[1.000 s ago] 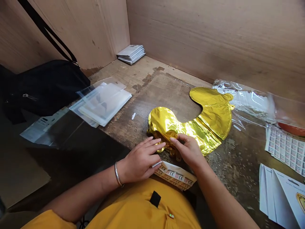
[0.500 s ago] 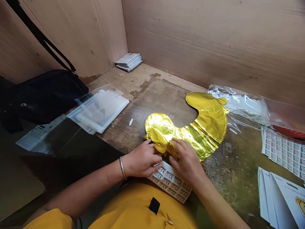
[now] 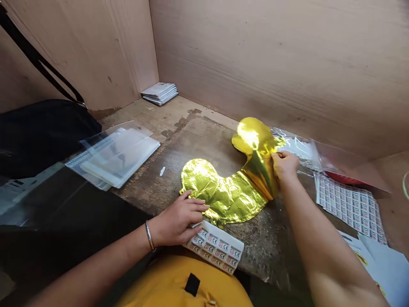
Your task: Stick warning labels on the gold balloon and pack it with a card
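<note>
A flat gold foil balloon (image 3: 230, 196) with a curved shape and rounded ends lies across the table before me. My right hand (image 3: 285, 165) pinches its right edge and raises that side, so the foil bends. Near the table's front edge, my left hand (image 3: 182, 217) has its fingers over the balloon's lower left rim. The left thumb lies on a sheet of small printed CE stickers (image 3: 220, 245), which seems caught between thumb and forefinger. That sheet is bent and reaches past the table edge towards my yellow shirt.
Clear plastic sleeves (image 3: 121, 157) lie at the left beside a black bag (image 3: 47, 136). A stack of folded cards (image 3: 159, 93) is in the back corner. More sticker sheets (image 3: 351, 204), white printed cards (image 3: 383, 264) and a plastic bag (image 3: 300, 151) lie at the right.
My right hand has moved from the balloon's lower edge, beside the left hand, to its right edge and lifted that side. My left hand stays near the sticker sheet, fingers more stretched. The view has shifted right.
</note>
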The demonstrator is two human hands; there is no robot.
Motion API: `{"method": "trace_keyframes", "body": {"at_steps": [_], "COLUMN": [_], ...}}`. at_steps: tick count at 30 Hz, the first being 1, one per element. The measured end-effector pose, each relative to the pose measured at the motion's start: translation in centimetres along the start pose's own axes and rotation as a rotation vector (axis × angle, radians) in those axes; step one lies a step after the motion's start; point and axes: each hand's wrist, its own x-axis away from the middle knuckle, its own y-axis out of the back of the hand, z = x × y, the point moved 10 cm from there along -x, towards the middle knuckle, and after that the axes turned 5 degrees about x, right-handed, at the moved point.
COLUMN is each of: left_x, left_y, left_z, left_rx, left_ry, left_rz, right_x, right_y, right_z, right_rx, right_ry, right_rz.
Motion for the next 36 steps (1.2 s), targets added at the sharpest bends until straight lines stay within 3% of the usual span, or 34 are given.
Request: {"method": "trace_keyframes", "body": {"at_steps": [4,6,8,10,13,14,16,17,21,25,28,33,36], "left_x": [0.0,-0.1,-0.2,0.0,0.8,1.3,2.4,2.8,3.4,3.7,3.9,4.3,4.0], "left_y": [0.0,0.1,0.4,1.0,1.8,1.6,0.3,-0.5,-2.5,-2.8,-2.9,-2.3,-1.7], "left_z": [0.5,0.8,1.1,1.3,2.2,2.7,3.2,3.1,2.5,2.3,2.2,2.4,2.2], "left_rx": [0.043,0.084,0.156,0.27,0.473,0.558,0.777,0.888,1.154,1.231,1.281,1.182,1.094], "left_ry": [0.005,0.013,0.033,0.064,0.244,0.341,0.523,0.585,0.674,0.686,0.685,0.688,0.638], "left_rz": [-0.004,-0.006,-0.023,-0.084,-0.227,-0.258,-0.275,-0.269,-0.261,-0.302,-0.33,-0.395,-0.4], "right_x": [-3.0,-2.2,0.5,5.2,17.3,21.2,26.1,27.1,26.6,26.0,25.9,26.3,27.2], "right_y": [2.2,3.3,4.4,4.9,3.2,3.0,2.7,2.5,1.5,0.4,0.1,1.4,1.3], "right_z": [-2.0,-1.3,0.5,3.5,11.4,12.6,13.3,13.1,11.6,11.4,10.9,12.1,13.5], "right_rx": [0.086,0.097,0.08,0.036,-0.002,0.006,0.032,0.038,0.023,-0.089,-0.124,-0.073,-0.075], "right_ry": [-0.107,-0.097,-0.038,0.103,0.752,0.877,0.953,0.921,0.756,0.711,0.651,0.751,0.82], "right_rz": [-0.096,-0.127,-0.14,-0.096,0.24,0.302,0.334,0.331,0.369,0.53,0.56,0.337,0.308]}}
